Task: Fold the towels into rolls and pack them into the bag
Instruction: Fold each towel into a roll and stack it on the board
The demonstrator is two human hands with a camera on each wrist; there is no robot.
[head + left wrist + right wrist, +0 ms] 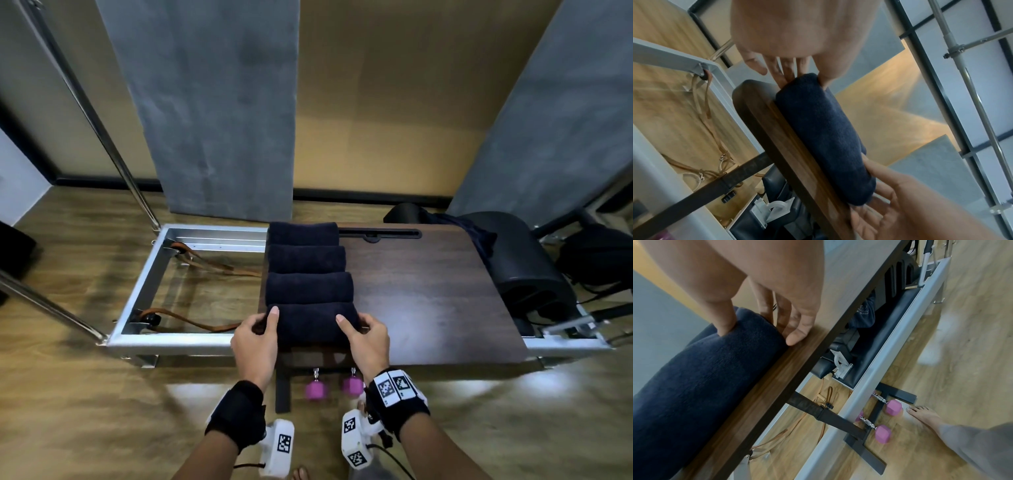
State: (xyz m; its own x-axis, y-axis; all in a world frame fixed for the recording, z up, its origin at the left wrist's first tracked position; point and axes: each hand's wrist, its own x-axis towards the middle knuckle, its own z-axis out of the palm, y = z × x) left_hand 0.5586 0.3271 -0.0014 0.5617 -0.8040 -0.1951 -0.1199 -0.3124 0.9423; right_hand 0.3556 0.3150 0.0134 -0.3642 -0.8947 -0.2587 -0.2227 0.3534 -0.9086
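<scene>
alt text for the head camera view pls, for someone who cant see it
Two hands, left hand and right hand, grip the ends of the nearest rolled towel, one of four dark rolls lined up on a dark wooden board atop a metal frame.

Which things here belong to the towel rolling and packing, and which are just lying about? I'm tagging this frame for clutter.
Belongs to the job:
nearest rolled towel, gripped at its ends by the left hand and right hand
three other rolled towels
wooden board they lie on

Lying about:
pink dumbbells
brown straps
metal frame
</scene>
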